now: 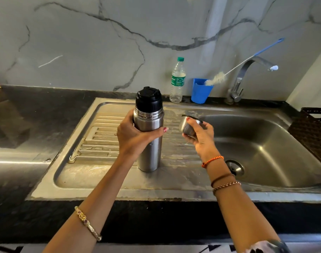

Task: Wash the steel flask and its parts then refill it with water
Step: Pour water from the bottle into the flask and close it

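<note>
Fingers of the left hand (136, 136) are wrapping around the steel flask (150, 141), which is standing upright on the sink's ribbed drainboard (105, 143) with its black stopper (148, 99) on. To its right, the right hand (199, 133), wrist bent back, is gripping the steel cap (189, 126) above the drainboard's edge beside the basin (261, 143).

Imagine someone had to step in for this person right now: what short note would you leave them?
Left hand grips the steel flask, upright on the wet drainboard.
Right hand holds the steel cup lid beside the sink basin.
Black stopper is still on the flask.
Bottle brush stands in the blue cup by the tap, which shows no water running.
Done: cup lid off. Left: remove stopper, wash all parts, refill.
</note>
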